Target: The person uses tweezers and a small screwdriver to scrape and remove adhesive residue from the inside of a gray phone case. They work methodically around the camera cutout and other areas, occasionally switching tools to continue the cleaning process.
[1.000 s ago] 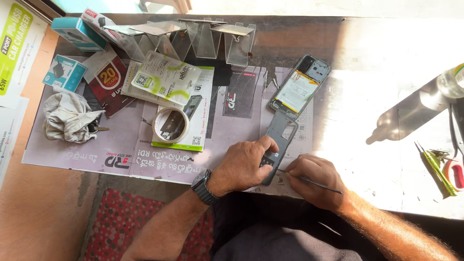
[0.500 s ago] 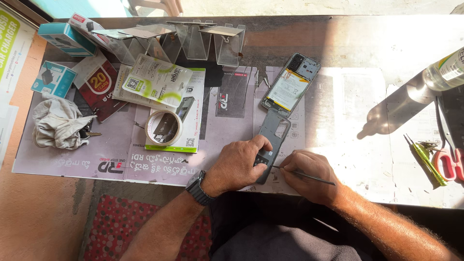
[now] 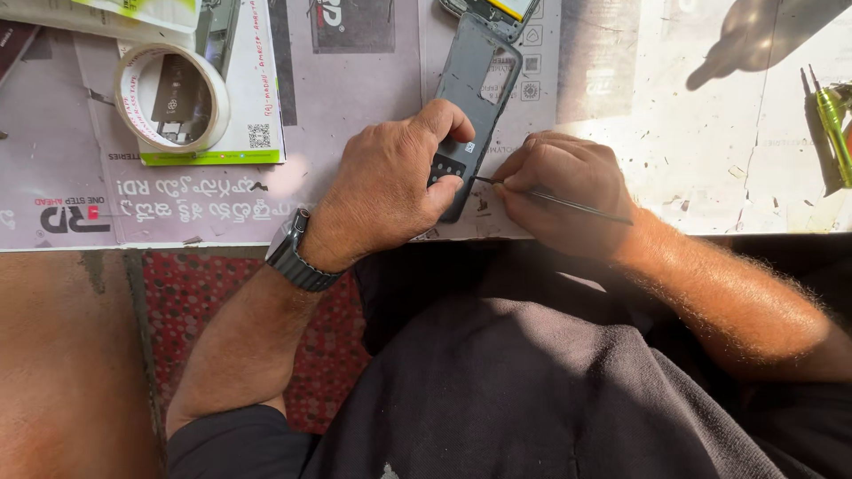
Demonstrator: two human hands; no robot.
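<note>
A grey phone back cover (image 3: 479,75) lies inside-up on a printed work mat (image 3: 355,98) at the table's near edge. My left hand (image 3: 390,182), with a dark watch on its wrist, pins the cover's near end, thumb and fingers around the black camera section (image 3: 446,167). My right hand (image 3: 559,186) pinches a thin dark metal tool (image 3: 568,203), its tip touching the cover's edge beside the camera section. Part of an opened phone (image 3: 493,11) shows just beyond the cover's far end.
A roll of pale tape (image 3: 169,98) sits on a green-edged leaflet (image 3: 244,106) at the left. A green-handled tool (image 3: 834,124) lies at the right edge. A long shadow (image 3: 754,40) falls on the sunlit table. My dark shirt and a red patterned floor are below.
The view has dropped and closed in on my hands, so the far clutter has left the frame. Both hands stay on the cover and the tool, with the tip at the cover's edge.
</note>
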